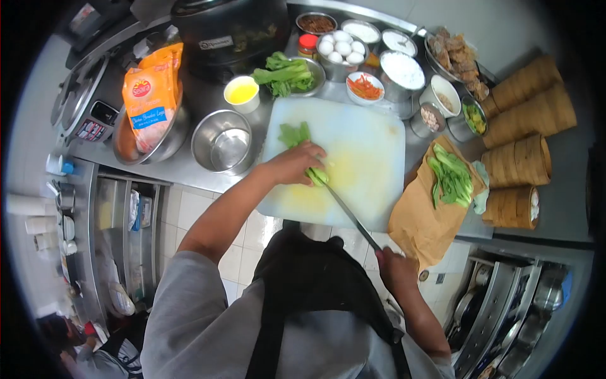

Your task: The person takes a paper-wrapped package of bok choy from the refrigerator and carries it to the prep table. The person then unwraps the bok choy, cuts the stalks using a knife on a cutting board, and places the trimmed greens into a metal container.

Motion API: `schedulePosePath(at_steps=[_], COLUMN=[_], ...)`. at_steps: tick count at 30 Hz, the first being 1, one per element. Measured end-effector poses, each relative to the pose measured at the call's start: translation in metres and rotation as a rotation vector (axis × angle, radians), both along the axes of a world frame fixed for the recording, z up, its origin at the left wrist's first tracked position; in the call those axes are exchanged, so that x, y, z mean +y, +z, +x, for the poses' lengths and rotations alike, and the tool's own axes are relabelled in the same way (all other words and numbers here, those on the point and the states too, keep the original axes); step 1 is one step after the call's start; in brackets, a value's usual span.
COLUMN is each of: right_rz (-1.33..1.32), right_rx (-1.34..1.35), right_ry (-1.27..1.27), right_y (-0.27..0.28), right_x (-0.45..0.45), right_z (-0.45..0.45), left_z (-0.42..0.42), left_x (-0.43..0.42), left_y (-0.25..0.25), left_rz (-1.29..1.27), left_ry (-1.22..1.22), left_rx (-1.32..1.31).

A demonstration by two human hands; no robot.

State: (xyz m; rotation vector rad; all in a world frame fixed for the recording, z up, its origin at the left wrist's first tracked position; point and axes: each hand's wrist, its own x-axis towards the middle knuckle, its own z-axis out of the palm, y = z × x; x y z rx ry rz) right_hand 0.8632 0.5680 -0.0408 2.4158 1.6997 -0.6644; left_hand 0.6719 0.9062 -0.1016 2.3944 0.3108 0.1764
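On the white cutting board (372, 151), my left hand (295, 165) is closed over a bunch of leafy greens (293, 134). The leaves stick out past the far side of the hand, and pale stalk ends show by the fingertips. My right hand (396, 271) grips the handle of a long knife (350, 215) near the board's front right corner. The blade slants across the board, its tip at the stalk ends beside my left fingers. Whether the tip touches the stalks I cannot tell. Yellowish wet smears mark the board.
More greens lie in a bowl (287, 76) behind the board and on brown paper (413, 224) at the right. A steel bowl (222, 142) and a yellow-filled cup (242, 93) stand left. Eggs (341, 47), sliced red pepper (364, 88) and bamboo steamers (514, 158) sit farther off.
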Motion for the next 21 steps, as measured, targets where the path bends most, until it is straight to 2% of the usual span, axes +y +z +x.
schedulePosePath(at_steps=[2, 3, 5, 6, 7, 8, 9, 11, 12, 16, 18, 19, 21], right_rz=[0.026, 0.037, 0.181, 0.217, 0.254, 0.366, 0.478, 0.561, 0.512, 0.451, 0.494, 0.488, 0.710], right_rx=[0.108, 0.178, 0.316, 0.290, 0.265, 0.353, 0.441, 0.379, 0.344, 0.313, 0.111, 0.121, 0.226], right_ry=[-0.073, -0.187, -0.292, -0.255, -0.222, -0.205, -0.186, -0.045, -0.066, -0.038, 0.075, 0.099, 0.137], right_y=[0.010, 0.011, 0.008, 0.011, 0.017, 0.000, -0.022, -0.024, -0.037, -0.047, -0.061, -0.052, -0.026], right_x=[-0.020, -0.030, -0.035, -0.027, -0.017, -0.009, 0.001, 0.045, 0.063, 0.114, 0.126, 0.128, 0.136], right_z=[0.009, 0.011, 0.011, 0.006, -0.002, -0.006, -0.010, -0.025, -0.027, -0.033, -0.027, -0.031, -0.041], left_z=[-0.004, -0.006, -0.005, -0.006, -0.005, -0.004, -0.004, -0.005, -0.011, -0.040, -0.057, -0.064, -0.075], left_x=[0.003, 0.004, -0.002, -0.006, -0.013, -0.020, -0.026, -0.042, -0.049, -0.083, -0.103, -0.113, -0.133], left_y=[-0.005, -0.004, 0.006, 0.014, 0.029, 0.042, 0.052, 0.065, 0.068, 0.056, 0.057, 0.061, 0.075], left_rz=[0.187, 0.220, 0.136, 0.168, 0.063, -0.044, -0.011, -0.768, -0.995, -1.107, -1.138, -1.131, -1.220], left_ry=[-0.078, -0.048, 0.094, 0.122, 0.291, 0.450, 0.463, 0.822, 0.886, 1.046, 1.099, 1.125, 1.106], left_rx=[-0.037, -0.038, -0.099, -0.099, -0.231, -0.370, -0.379, -0.744, -0.872, -0.927, -0.861, -0.873, -0.942])
